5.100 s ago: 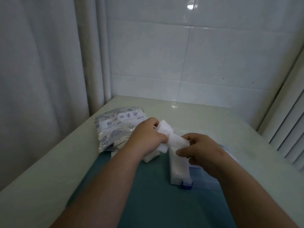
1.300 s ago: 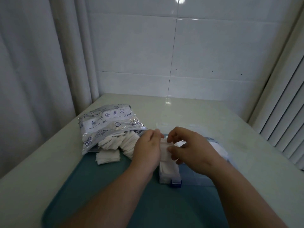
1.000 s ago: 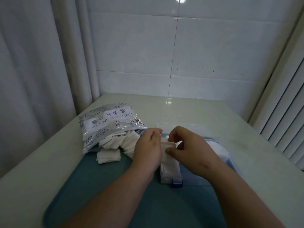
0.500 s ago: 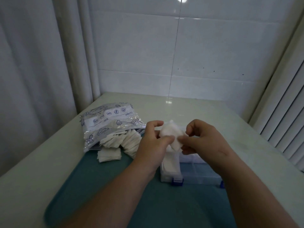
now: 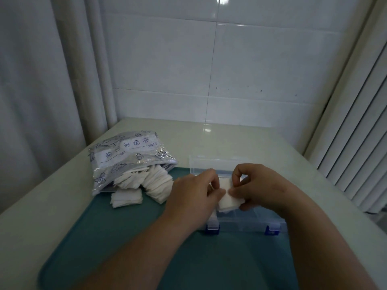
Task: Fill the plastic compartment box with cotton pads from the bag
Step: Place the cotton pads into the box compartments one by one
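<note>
- Most compartments of the plastic box [image 5: 247, 221], centre frame, look empty.
- The left hand [image 5: 192, 197] and right hand [image 5: 266, 185] both pinch a pad stack [image 5: 229, 201] above it.
- Plenty of loose pads [image 5: 150, 182] spill from the bag [image 5: 127, 153], centre left.

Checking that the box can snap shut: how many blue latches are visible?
2. One latch sits on the box's front edge toward the left, the other toward the right. More may be hidden.
</note>
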